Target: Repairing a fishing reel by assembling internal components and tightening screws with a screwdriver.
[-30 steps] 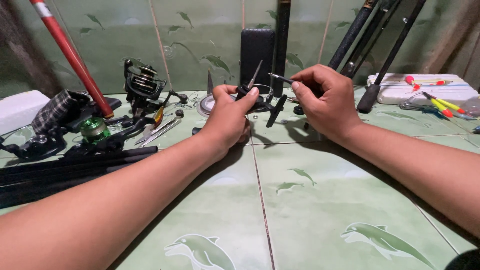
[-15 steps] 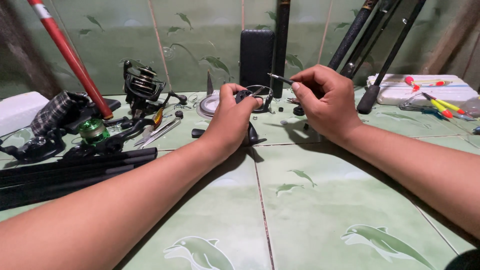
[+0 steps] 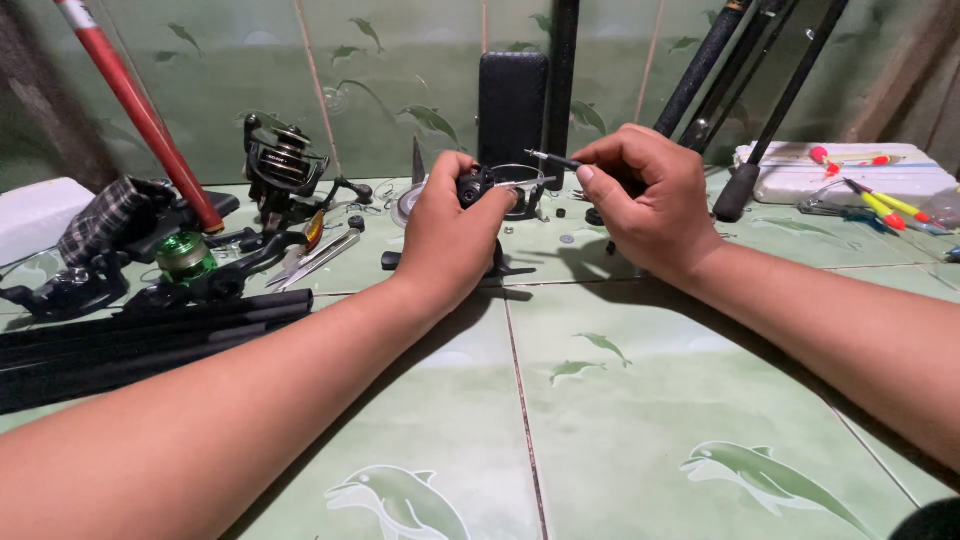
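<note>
My left hand (image 3: 452,232) grips a black fishing reel (image 3: 484,190) just above the green tiled floor, with its wire bail arm curving toward the right. My right hand (image 3: 640,200) pinches a small dark screwdriver (image 3: 548,159), its tip pointing left at the top of the reel. The two hands sit close together at the centre of the view. A few small black screws and washers (image 3: 572,228) lie on the tile below the right hand.
Another black spinning reel (image 3: 285,168), a green spool (image 3: 184,254), pliers (image 3: 318,255) and black rod sections (image 3: 150,335) lie at left beside a red rod (image 3: 140,110). A black box (image 3: 512,105) and dark rods (image 3: 745,100) lean on the wall. A white foam tray (image 3: 850,175) with floats sits at right.
The reel in my left hand has been turned, so its handle and foot no longer stick out to the right. Both hands have stayed in about the same place.
</note>
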